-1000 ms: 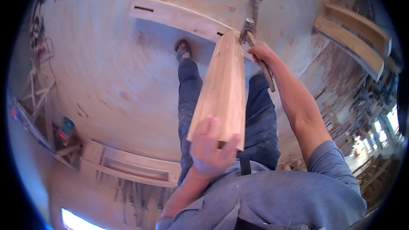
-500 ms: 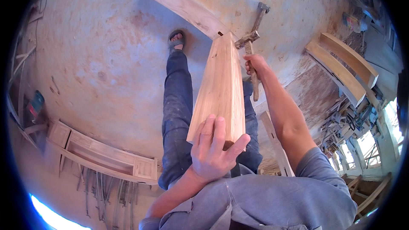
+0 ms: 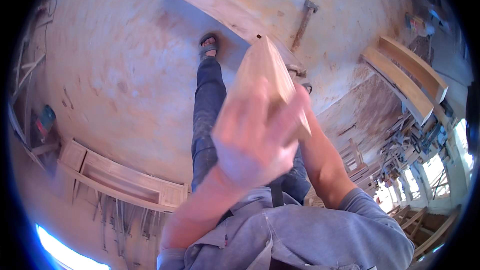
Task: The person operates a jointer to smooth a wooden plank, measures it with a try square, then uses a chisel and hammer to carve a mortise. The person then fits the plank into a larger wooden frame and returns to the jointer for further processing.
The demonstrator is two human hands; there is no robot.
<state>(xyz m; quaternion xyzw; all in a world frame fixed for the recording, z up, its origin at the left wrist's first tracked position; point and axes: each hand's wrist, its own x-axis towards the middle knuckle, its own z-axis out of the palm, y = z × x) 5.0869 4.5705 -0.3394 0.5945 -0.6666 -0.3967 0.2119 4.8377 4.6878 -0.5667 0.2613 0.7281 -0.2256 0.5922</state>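
Note:
My left hand (image 3: pixel 250 140), blurred by motion, grips the near end of a thick pale wooden beam (image 3: pixel 257 65). Its fingers lie over the top face and the thumb reaches to the right side. The beam's far end meets a long slotted board (image 3: pixel 220 7) on the floor. My right forearm (image 3: pixel 320 155) runs up behind the beam, and the right hand's fingers are hidden there. Just right of the beam shows the head of a hammer (image 3: pixel 296 70); its handle is out of sight behind the beam.
Another hammer (image 3: pixel 304 25) lies on the floor beyond. At right are two curved wooden pieces (image 3: pixel 400 77) and a heap of offcuts (image 3: pixel 407 142). A long wooden frame (image 3: pixel 122 180) stands at lower left, with clamps (image 3: pixel 117 225) beside it. My sandalled foot (image 3: pixel 208 45) is near the slotted board.
The beam's near end has been lifted and swung right with my left hand. The hammer head has come closer, and my right hand has slipped from sight behind the beam.

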